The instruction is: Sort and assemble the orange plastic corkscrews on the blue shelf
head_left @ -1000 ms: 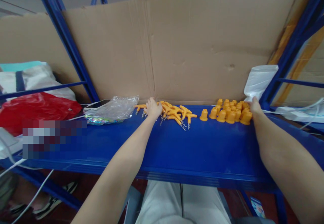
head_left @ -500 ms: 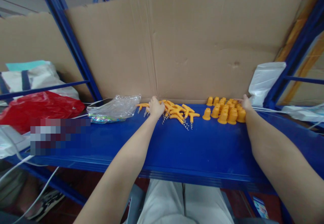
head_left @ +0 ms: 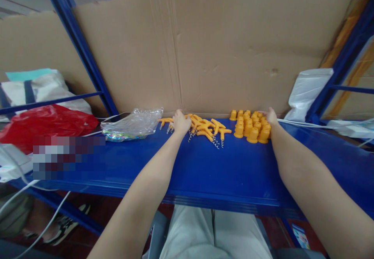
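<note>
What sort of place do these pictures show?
Probably a small workshop or storeroom: a blue shelf used as a bench, cardboard standing behind it, and batches of orange corkscrew-like pieces and orange cups.

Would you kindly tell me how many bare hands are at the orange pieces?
2: the left hand at the orange T-handled corkscrews, the right hand beside the orange bell-shaped cups.

Shelf top (head_left: 210, 177) is seen as smooth, glossy painted metal; backboard (head_left: 228, 56) as matt, dented cardbd. T-handles (head_left: 203, 127) are made of plast., fitted w/ shiny metal spirals (head_left: 216, 145); caps (head_left: 253, 135) of smooth plast. Red bag (head_left: 52, 124) & clear bag (head_left: 138, 118) are seen as crinkled, glossy plast.
</note>
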Demonstrator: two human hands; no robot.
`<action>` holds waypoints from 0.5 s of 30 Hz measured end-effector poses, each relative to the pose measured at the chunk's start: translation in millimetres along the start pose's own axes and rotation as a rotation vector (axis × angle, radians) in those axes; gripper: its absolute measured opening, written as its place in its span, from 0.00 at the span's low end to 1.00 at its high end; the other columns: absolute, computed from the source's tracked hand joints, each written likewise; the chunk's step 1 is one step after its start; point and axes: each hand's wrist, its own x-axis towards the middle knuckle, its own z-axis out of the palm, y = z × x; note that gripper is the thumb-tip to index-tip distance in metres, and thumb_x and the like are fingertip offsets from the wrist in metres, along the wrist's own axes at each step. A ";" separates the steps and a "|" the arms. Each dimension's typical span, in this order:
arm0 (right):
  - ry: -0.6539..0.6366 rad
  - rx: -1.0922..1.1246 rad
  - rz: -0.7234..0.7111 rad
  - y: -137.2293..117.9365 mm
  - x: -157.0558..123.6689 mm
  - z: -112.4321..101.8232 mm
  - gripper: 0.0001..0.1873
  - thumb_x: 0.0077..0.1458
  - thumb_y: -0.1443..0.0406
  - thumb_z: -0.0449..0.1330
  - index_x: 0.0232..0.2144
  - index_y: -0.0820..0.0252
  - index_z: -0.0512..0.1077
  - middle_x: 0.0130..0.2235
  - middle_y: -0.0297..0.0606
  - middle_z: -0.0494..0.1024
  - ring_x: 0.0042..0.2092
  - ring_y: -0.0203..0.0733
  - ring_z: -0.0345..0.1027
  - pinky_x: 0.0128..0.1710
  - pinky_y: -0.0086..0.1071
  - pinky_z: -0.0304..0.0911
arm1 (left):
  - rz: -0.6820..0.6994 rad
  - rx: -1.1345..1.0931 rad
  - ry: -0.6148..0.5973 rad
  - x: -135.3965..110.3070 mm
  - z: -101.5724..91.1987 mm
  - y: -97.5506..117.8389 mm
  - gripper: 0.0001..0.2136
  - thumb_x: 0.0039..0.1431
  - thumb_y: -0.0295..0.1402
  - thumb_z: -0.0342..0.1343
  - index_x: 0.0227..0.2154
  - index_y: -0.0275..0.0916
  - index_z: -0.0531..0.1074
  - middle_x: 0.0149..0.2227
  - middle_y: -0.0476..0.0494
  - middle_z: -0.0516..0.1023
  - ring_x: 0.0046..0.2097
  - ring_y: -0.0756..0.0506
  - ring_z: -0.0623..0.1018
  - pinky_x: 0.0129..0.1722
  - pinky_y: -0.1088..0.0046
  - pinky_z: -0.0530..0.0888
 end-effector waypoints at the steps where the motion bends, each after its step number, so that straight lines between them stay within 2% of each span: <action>1: 0.004 0.010 -0.003 1.8 0.6 3.1 0.35 0.64 0.58 0.29 0.49 0.73 0.69 0.30 0.51 0.77 0.30 0.48 0.70 0.34 0.36 0.62 | 0.001 0.001 0.000 0.2 0.3 -0.2 0.16 0.59 0.31 0.51 0.50 0.40 0.64 0.58 0.34 0.70 0.61 0.35 0.66 0.57 0.52 0.63; 10: 0.035 0.076 -0.011 13.2 3.4 35.0 0.33 0.64 0.58 0.28 0.48 0.68 0.69 0.27 0.44 0.77 0.30 0.46 0.70 0.35 0.36 0.66 | 0.014 0.005 -0.019 2.8 2.7 -2.4 0.16 0.59 0.31 0.51 0.50 0.41 0.64 0.57 0.35 0.70 0.61 0.35 0.66 0.57 0.51 0.62; 15: 0.075 0.066 0.002 14.7 9.2 36.8 0.34 0.64 0.57 0.28 0.50 0.62 0.69 0.30 0.42 0.78 0.32 0.46 0.73 0.37 0.38 0.69 | 0.034 0.026 -0.052 2.4 3.6 -3.0 0.12 0.60 0.31 0.50 0.46 0.42 0.67 0.56 0.37 0.70 0.60 0.36 0.67 0.58 0.51 0.61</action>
